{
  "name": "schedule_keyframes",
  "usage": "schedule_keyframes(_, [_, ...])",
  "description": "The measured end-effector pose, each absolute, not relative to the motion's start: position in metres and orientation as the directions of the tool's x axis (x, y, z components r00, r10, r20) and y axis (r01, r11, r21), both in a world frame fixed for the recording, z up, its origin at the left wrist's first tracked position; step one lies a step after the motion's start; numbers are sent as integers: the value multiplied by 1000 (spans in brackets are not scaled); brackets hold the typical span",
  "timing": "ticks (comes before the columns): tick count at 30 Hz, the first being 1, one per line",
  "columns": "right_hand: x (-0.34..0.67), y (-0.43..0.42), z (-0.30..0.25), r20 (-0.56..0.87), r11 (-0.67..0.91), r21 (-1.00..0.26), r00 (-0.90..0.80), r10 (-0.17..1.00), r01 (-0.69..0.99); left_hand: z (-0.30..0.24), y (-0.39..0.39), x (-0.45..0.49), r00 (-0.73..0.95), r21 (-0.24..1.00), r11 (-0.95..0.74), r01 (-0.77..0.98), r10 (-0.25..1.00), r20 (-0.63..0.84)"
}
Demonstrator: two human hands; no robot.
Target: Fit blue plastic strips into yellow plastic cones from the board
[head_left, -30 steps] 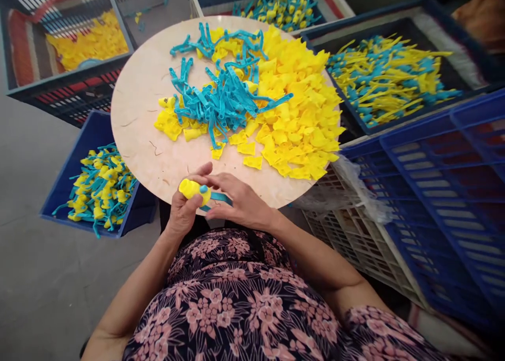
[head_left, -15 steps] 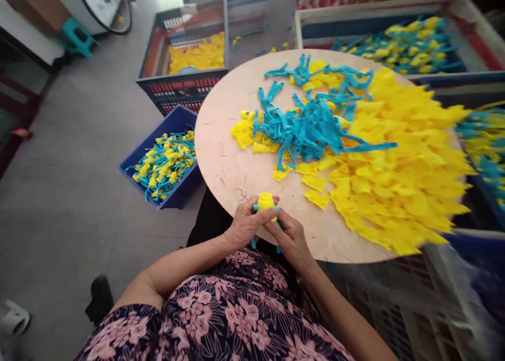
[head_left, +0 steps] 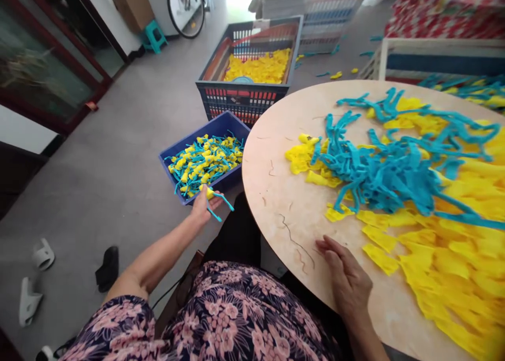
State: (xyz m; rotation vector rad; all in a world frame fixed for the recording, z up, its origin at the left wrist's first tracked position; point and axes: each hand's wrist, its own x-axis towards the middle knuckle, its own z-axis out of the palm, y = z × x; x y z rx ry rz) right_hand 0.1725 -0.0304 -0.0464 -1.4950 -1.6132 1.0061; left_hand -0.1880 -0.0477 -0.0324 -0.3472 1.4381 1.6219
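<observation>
My left hand (head_left: 204, 207) reaches out to the left of the table and is closed on a joined yellow and teal plastic piece (head_left: 215, 198). It hovers at the near rim of a small blue bin (head_left: 175, 146) that holds several such joined pieces. My right hand (head_left: 347, 277) lies flat and open on the round wooden table (head_left: 276, 192), holding nothing. Just beyond it lie loose yellow plastic caps (head_left: 434, 256) and a tangle of teal plastic strips (head_left: 394, 166).
A dark crate (head_left: 244, 95) of yellow caps stands behind the blue bin. A white-framed crate (head_left: 434, 61) with more pieces is at the back right. Sandals (head_left: 37, 277) and a black shoe (head_left: 107, 266) lie on the grey floor at left. A bicycle wheel (head_left: 185, 6) is far back.
Both hands were pressing the yellow and teal piece together at the table's edge. Now the left hand has carried it left to the blue bin, the right rests on the table. View swung left.
</observation>
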Motion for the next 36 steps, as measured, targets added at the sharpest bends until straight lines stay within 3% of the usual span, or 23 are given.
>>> schedule_keyframes(6, [174,-31,-50,58,85,-847,-68,996,525,-28,-13,-326,-766,803,20,-595,286,-575])
schedule_keyframes(11, [174,-30,-53,83,112,-826,-77,994,553,-50,-13,-323,-845,874,65,-482,231,-483])
schedule_keyframes(13, [172,-28,-50,64,93,-828,-72,995,553,-64,-18,-287,-830,875,126,-468,276,-484])
schedule_keyframes(18, [162,-14,-28,-55,10,-832,-101,993,555,-64,-29,-190,-712,901,191,-390,558,-426])
schedule_keyframes(19, [160,-8,-24,-62,13,-836,-118,991,548,-59,-29,-177,-683,917,174,-359,621,-385])
schedule_keyframes(21, [156,8,-18,-19,66,-836,-148,989,544,-48,-23,-158,-635,985,50,-166,759,-146])
schedule_keyframes(24, [148,36,-10,108,181,-796,-159,981,577,-33,-8,-135,-505,995,-42,-86,863,-7])
schedule_keyframes(28, [119,74,2,199,320,-653,-252,947,686,-18,5,-102,-399,989,-33,-145,916,-28])
schedule_keyframes(32, [89,103,10,82,278,-451,-270,959,848,-13,7,-76,-332,981,37,-189,938,-99])
schedule_keyframes(36, [83,105,5,-24,238,-339,-261,965,910,-10,2,-60,-314,959,95,-268,932,-181])
